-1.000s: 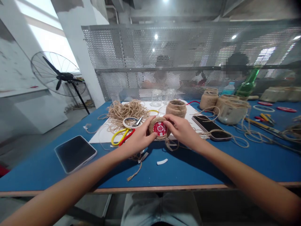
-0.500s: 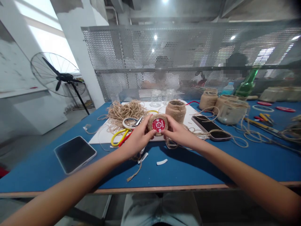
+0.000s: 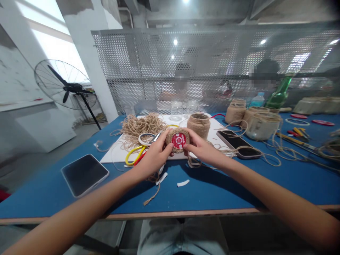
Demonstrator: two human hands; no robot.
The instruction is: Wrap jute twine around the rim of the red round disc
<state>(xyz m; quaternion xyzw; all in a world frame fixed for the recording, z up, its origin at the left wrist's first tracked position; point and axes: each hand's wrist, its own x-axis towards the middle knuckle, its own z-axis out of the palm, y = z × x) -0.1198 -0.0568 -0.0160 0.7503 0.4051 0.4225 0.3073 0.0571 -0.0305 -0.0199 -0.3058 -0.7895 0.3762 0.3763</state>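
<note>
Between my two hands is a round jar lid (image 3: 178, 139) with jute twine coiled around a red face that bears a white flower mark. My left hand (image 3: 162, 148) grips its left edge, with the thumb on the front. On the opposite edge, the fingers and thumb of my right hand (image 3: 197, 146) are closed on it. Just behind stands a twine-wrapped jar (image 3: 199, 124). Yellow-handled scissors (image 3: 135, 155) and a white tape ring (image 3: 146, 139) lie left of my left hand. Beyond them is a heap of loose twine (image 3: 143, 126).
A tablet (image 3: 85, 175) lies on the left, a phone (image 3: 238, 143) on the right. Farther right are wrapped jars (image 3: 236, 111), a green bottle (image 3: 280, 94) and pliers (image 3: 300, 134). Glass jars (image 3: 176, 111) stand before a perforated metal screen (image 3: 148, 63); people sit behind it.
Both hands and the lid have shifted very slightly, and my thumbs sit a little higher on its face. Everything else stays in place.
</note>
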